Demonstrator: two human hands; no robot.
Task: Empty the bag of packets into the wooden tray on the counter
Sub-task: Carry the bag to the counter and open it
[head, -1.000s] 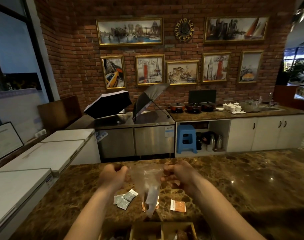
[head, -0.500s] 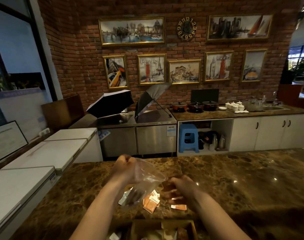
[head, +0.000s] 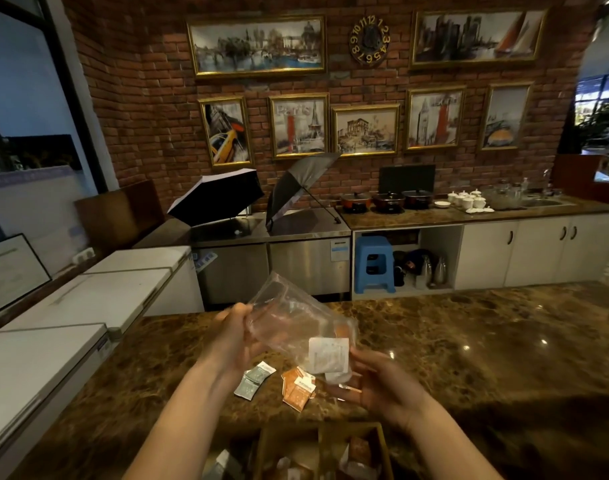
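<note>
A clear plastic bag (head: pixel 289 323) is lifted above the marble counter (head: pixel 469 341), tilted with its white label end at the lower right. My left hand (head: pixel 232 337) grips the bag's upper left end. My right hand (head: pixel 382 386) holds its lower right end, fingers curled under the label. On the counter below lie grey-green packets (head: pixel 254 379) and orange packets (head: pixel 298 389). The wooden tray (head: pixel 318 441) with dividers sits at the bottom edge, with several packets inside it.
White chest freezers (head: pixel 53 327) run along the left. Behind the counter are steel cabinets with two open umbrellas (head: pixel 220 195), a blue stool (head: pixel 374 265), pots and cups on the back counter, and white cupboards.
The bag has been raised and turned from hanging down to tilted sideways. My right hand came up off the counter and took its lower end. More orange packets lie on the counter than a second ago.
</note>
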